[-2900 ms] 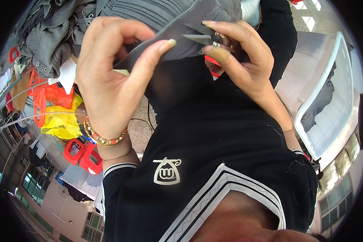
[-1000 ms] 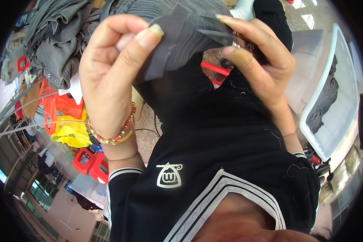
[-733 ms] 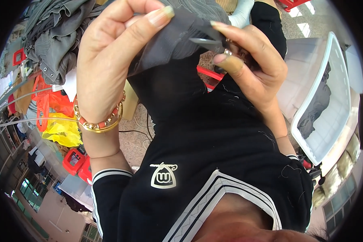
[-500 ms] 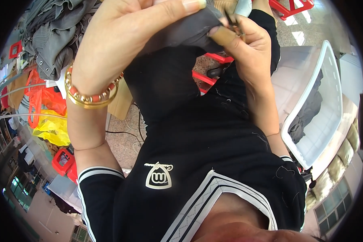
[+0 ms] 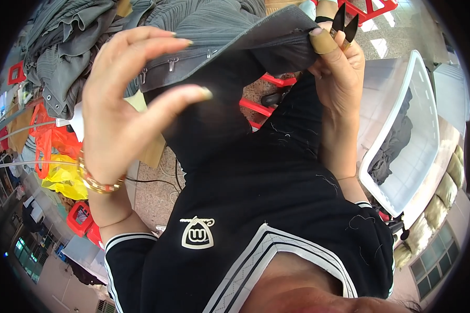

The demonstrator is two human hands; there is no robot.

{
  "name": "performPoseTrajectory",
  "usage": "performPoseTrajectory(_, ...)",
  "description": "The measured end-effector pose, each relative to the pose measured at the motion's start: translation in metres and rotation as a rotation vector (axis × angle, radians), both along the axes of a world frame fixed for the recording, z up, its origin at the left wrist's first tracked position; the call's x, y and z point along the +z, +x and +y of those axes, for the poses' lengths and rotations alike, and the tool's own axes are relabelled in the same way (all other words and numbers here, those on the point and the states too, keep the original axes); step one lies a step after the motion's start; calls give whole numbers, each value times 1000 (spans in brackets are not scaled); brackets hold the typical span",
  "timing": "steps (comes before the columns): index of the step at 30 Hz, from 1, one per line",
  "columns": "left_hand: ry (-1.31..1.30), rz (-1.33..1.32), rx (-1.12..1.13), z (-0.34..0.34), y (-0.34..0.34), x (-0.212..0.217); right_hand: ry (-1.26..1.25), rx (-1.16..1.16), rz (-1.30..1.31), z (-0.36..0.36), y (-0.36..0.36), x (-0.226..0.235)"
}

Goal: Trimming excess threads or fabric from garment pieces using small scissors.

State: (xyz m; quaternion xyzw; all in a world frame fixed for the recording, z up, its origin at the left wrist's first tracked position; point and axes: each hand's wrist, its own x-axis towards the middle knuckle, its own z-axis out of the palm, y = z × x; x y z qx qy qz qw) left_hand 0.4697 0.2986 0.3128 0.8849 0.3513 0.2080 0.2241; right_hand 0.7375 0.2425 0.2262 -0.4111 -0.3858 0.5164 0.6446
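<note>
My right hand (image 5: 339, 65) pinches one end of the waistband of a grey garment (image 5: 193, 65) and also holds a pair of thread snips (image 5: 344, 26), their dark blades pointing up and away. A tan cover wraps the thumb of that hand. Several small metal hooks (image 5: 173, 64) sit along the band. At the left, my left hand (image 5: 122, 99) is open, fingers and thumb apart with nothing between them, in front of the band's left end. Ribbed grey cloth of the garment stretches away beyond the band.
A heap of grey garments (image 5: 62, 57) lies at the far left. Red (image 5: 55, 130) and yellow plastic bags (image 5: 68, 177) hang below it. On the right stands a white bin (image 5: 420, 151) with dark cloth (image 5: 397, 138) inside. A red stool (image 5: 368, 10) is at the far right.
My left hand has let go of the cloth and drawn back toward me, opening. My right hand has moved slightly right and away, and the band is spread so its hooks show.
</note>
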Motion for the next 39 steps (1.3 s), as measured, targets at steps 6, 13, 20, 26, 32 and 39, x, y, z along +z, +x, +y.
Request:
performPoseTrajectory(6,34,-81,16,1,5,-11,-6,-78,15,1,0,5)
performPoseTrajectory(13,-906,-565,228,-2,5,1,-78,-177,-231,3,2,-16)
performPoseTrajectory(20,-851,-653,274,-6,-2,-7,183,38,-444,-1,-30,1)
performPoseTrajectory(26,-850,-633,279,-13,-5,-8,465,77,-716,3,-39,2)
performPoseTrajectory(32,-862,-655,267,-11,-2,-8,495,110,-701,4,-39,2)
performPoseTrajectory(39,-955,-686,184,-9,-2,-8,483,183,-733,5,-33,8)
